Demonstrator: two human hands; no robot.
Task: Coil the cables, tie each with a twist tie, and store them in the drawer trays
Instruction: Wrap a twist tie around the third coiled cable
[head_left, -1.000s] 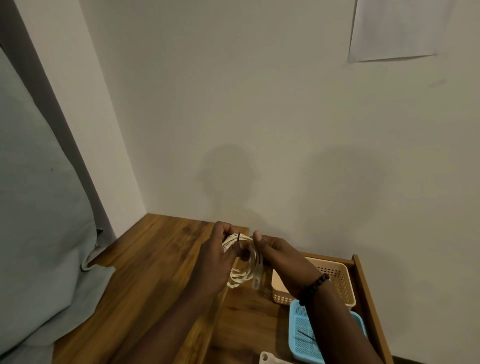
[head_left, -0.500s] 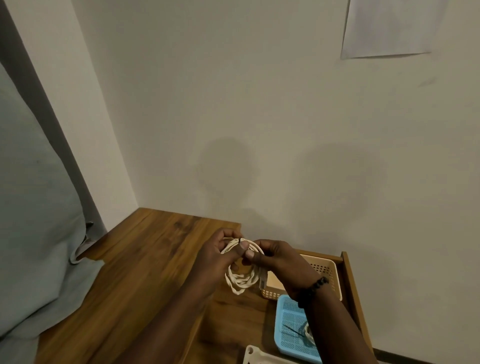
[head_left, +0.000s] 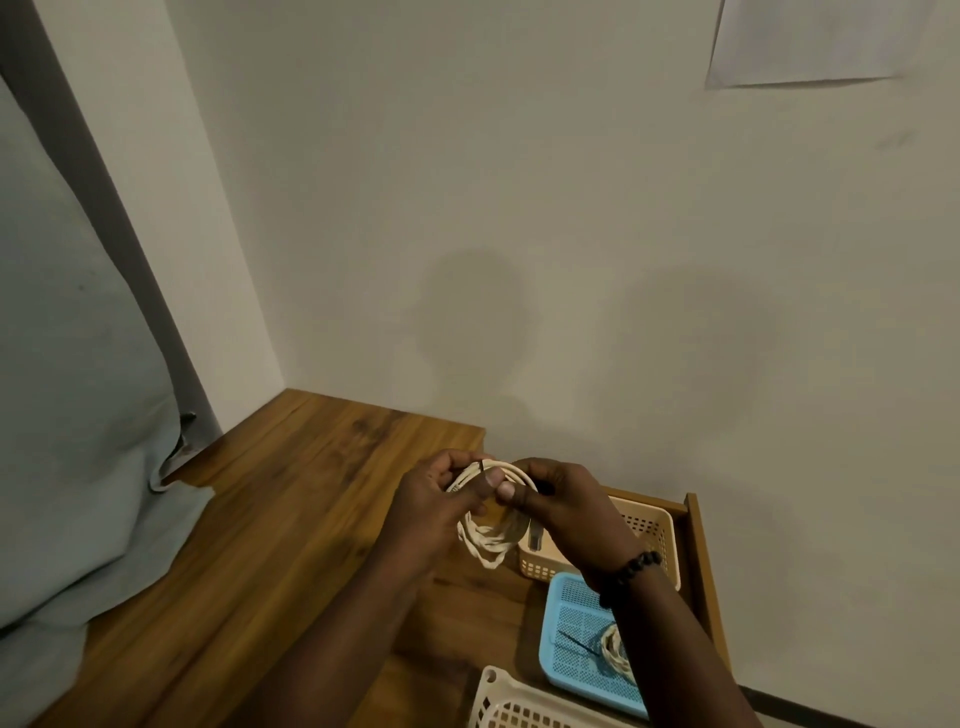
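Observation:
A coiled white cable (head_left: 488, 540) hangs between my hands above the open drawer. My left hand (head_left: 441, 499) grips the coil's left side, thumb pressed on its top. My right hand (head_left: 561, 504) pinches the top of the coil right beside that thumb, where a short black twist tie (head_left: 483, 465) sticks up. Both thumbs touch. A cable plug (head_left: 535, 538) dangles under my right hand. In the blue tray (head_left: 566, 660) lies another coiled cable (head_left: 615, 647) with a dark tie, partly hidden by my right forearm.
The open wooden drawer (head_left: 701, 561) holds a beige basket (head_left: 649, 530) at the back, the blue tray in the middle and a white basket (head_left: 519, 706) at the front. The wooden tabletop (head_left: 249, 519) stretches left. A grey-blue curtain (head_left: 67, 415) drapes over its left edge.
My view tilted down and shifted, so the drawer trays show more. My hands closed together at the top of the coil, and the thumbs now meet at the twist tie.

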